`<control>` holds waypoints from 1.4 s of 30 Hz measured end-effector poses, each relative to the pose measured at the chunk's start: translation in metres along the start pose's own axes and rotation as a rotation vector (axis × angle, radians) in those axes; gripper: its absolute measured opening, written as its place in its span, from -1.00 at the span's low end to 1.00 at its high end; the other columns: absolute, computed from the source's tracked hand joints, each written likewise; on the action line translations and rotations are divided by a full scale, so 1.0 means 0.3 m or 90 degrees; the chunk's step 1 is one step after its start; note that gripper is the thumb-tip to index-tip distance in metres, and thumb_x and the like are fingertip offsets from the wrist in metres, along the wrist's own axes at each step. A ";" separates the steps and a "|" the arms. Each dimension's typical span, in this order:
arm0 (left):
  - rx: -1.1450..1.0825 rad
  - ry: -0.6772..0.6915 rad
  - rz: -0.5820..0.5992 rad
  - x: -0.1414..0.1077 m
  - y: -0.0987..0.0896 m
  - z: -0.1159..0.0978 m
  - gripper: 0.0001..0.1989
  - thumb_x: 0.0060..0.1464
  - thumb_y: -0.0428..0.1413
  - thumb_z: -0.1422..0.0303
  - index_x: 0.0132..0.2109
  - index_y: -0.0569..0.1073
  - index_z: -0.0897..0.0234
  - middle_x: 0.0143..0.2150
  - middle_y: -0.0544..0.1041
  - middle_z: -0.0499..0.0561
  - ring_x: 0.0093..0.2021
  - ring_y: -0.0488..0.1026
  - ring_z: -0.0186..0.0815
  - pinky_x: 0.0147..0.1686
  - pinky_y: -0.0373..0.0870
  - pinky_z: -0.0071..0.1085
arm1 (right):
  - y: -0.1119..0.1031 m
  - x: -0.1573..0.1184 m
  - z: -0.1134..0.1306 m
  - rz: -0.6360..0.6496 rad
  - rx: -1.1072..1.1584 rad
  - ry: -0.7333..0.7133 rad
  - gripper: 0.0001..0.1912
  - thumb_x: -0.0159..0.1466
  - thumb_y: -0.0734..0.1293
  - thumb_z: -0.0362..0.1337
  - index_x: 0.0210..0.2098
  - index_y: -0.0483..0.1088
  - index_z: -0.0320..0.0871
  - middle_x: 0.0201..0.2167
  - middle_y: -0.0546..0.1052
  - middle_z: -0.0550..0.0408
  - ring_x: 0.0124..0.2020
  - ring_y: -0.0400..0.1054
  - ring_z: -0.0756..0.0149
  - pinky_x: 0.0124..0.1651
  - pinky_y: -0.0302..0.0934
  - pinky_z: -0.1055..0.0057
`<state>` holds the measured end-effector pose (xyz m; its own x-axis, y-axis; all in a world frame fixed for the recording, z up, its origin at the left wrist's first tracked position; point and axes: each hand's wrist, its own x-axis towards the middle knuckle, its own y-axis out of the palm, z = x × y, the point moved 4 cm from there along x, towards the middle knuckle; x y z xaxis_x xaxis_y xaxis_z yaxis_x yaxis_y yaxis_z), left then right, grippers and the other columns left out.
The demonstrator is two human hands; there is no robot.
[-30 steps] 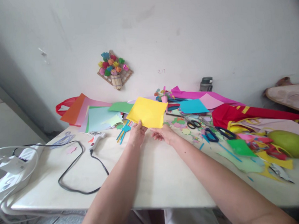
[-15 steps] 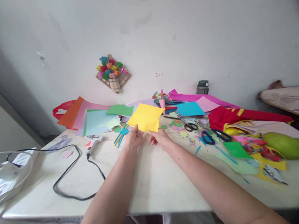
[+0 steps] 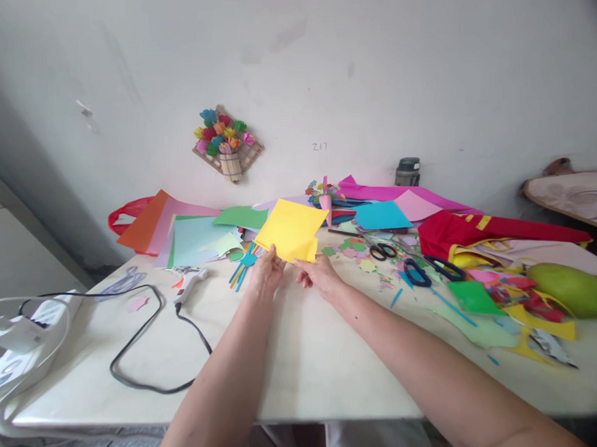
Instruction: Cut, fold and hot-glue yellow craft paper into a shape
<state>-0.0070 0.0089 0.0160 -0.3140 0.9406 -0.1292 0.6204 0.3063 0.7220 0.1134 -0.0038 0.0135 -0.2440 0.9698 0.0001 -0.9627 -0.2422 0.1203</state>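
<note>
Paper, yellow (image 3: 292, 230), is pinched at its near edge between closed fingers of left hand (image 3: 270, 270) and right hand (image 3: 318, 275).

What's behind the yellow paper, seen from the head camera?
Past the yellow paper's upper left edge, part of a green sheet shows; past its upper right corner, a pink cone. Whatever the yellow paper covers can't be seen.

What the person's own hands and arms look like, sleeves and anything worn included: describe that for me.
The left hand and the right hand are bare, with no gloves. The left forearm and the right forearm are uncovered too: no sleeve, watch or bracelet shows. The fingers are too small and partly hidden to rule out a ring.
</note>
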 end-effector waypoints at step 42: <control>-0.009 0.080 -0.065 0.030 -0.041 -0.020 -0.72 0.05 -0.03 0.13 -0.23 0.35 0.24 -0.31 0.47 0.04 -0.31 0.48 -0.33 -0.25 0.41 -0.39 | -0.014 -0.001 -0.020 -0.091 0.053 0.002 -0.89 0.12 0.24 -0.31 -0.50 0.28 -0.22 -0.84 0.33 0.22 -0.85 0.11 0.54 -0.76 -0.07 0.61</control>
<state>-0.0218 0.0126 0.0100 -0.4627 0.8788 -0.1172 0.5712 0.3966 0.7186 0.1168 -0.0034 0.0069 -0.1056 0.9941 -0.0254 -0.9748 -0.0984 0.2003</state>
